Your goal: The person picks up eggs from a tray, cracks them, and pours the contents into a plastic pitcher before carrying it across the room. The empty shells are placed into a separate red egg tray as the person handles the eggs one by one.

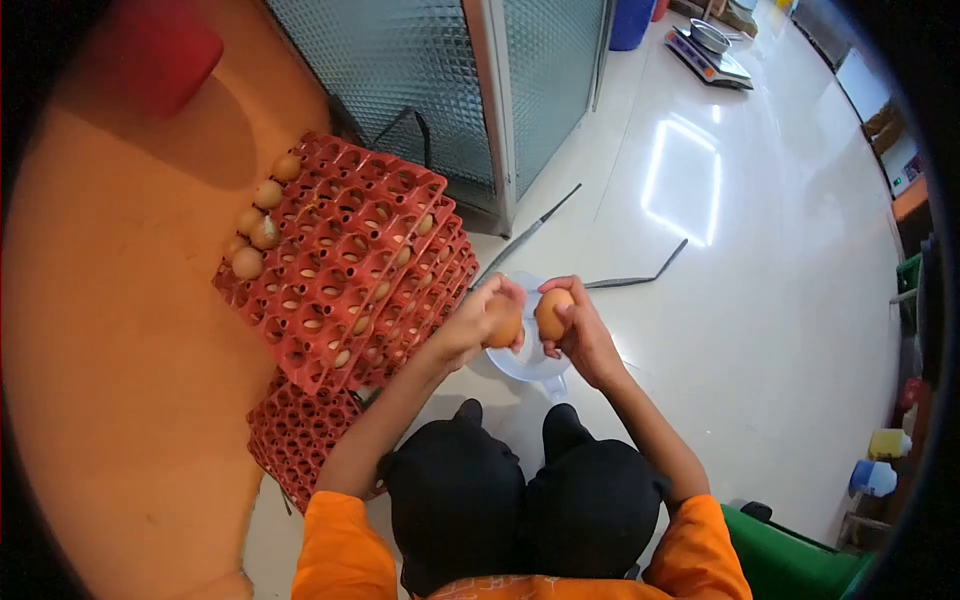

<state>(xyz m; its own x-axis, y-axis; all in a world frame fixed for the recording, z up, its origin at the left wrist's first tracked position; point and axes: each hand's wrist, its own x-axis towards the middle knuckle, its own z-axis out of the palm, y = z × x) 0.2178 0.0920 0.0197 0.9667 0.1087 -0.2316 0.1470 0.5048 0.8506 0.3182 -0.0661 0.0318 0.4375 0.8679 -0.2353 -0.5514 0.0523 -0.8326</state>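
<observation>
My left hand (pixel 478 325) is closed around a brown egg (pixel 503 322), slightly blurred, over a clear plastic jug on the floor. Close beside it, my right hand (pixel 585 340) grips another brown egg (pixel 553 314), fingers on top and thumb on its near side. A small gap separates the two eggs. Below them the jug (pixel 523 372) shows its rim and a handle pointing toward me; its contents are mostly hidden by my hands. To the left stands a tall stack of red plastic egg trays (pixel 335 260), with several brown eggs (pixel 265 233) along the top tray's far-left edge.
A lower stack of red trays (pixel 300 430) sits nearer me by the orange wall (pixel 120 380). Thin dark metal legs (pixel 630 282) lie around the jug. A textured glass door (pixel 400 80) stands ahead. Farther off is a scale with a metal bowl (pixel 710 38).
</observation>
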